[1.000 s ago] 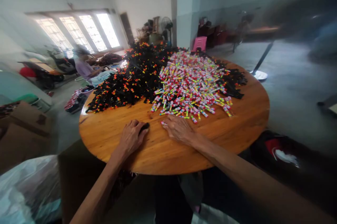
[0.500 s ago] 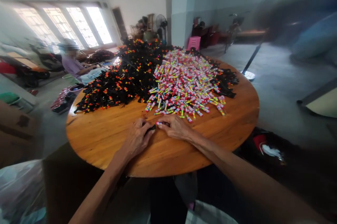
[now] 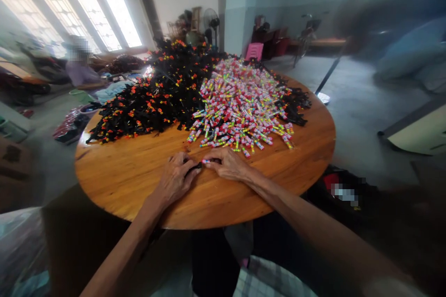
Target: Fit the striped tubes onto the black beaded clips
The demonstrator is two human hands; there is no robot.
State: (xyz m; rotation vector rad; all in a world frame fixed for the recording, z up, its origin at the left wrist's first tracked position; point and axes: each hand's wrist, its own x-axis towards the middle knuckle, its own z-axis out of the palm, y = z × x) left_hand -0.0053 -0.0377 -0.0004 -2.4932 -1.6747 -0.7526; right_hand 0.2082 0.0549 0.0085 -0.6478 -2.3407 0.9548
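Note:
At the near part of the round wooden table [image 3: 121, 185], my left hand [image 3: 177, 175] pinches a small black piece [image 3: 199, 165] whose kind I cannot make out. Close beside it, my right hand [image 3: 229, 165] is closed on a small pink-and-white tube [image 3: 206, 161], its end pointing at the black piece. Whether the two parts touch is too small to tell. Beyond my hands lies a heap of similar pink, white and yellow-green tubes [image 3: 240, 106]. To its left spreads a large pile of black pieces with orange and yellow ends [image 3: 149, 102].
A person [image 3: 81, 67] sits at the left by the windows. A pink stool [image 3: 254, 51] and a standing fan [image 3: 212, 20] are behind the table. A dark bag with red and white contents [image 3: 339, 190] lies low at the right, and cardboard boxes [image 3: 16, 157] at the left.
The view has shifted slightly, so the table sits a little further left and higher. Both hands keep their grips, with the tube and black piece still close together.

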